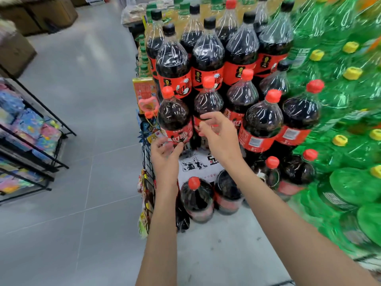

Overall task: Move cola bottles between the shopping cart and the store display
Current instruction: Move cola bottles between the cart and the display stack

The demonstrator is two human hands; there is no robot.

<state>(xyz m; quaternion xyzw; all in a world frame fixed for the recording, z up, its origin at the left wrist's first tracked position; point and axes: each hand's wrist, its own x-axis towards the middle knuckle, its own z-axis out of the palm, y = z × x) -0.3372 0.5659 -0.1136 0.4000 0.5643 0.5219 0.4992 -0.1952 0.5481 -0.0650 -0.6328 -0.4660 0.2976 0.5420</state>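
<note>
Large cola bottles with red labels stand stacked in tiers on the store display [198, 162]. The top tier has black caps [209, 22]; the lower tiers have red caps. My left hand [165, 155] is open with its fingers spread, just below the red-capped cola bottle at the front left [174, 114], at its label. My right hand [220, 135] is open too, its fingers curled loosely in front of the neighbouring cola bottle [208, 102]. Neither hand grips a bottle. More cola bottles [196, 199] stand lower down by the floor. No shopping cart is in view.
Green soda bottles with yellow caps [350, 120] fill the right side. A black wire rack with colourful packs [31, 141] stands at the left. Small hanging goods [146, 104] cling to the display's left edge. Grey tiled floor [82, 100] lies between.
</note>
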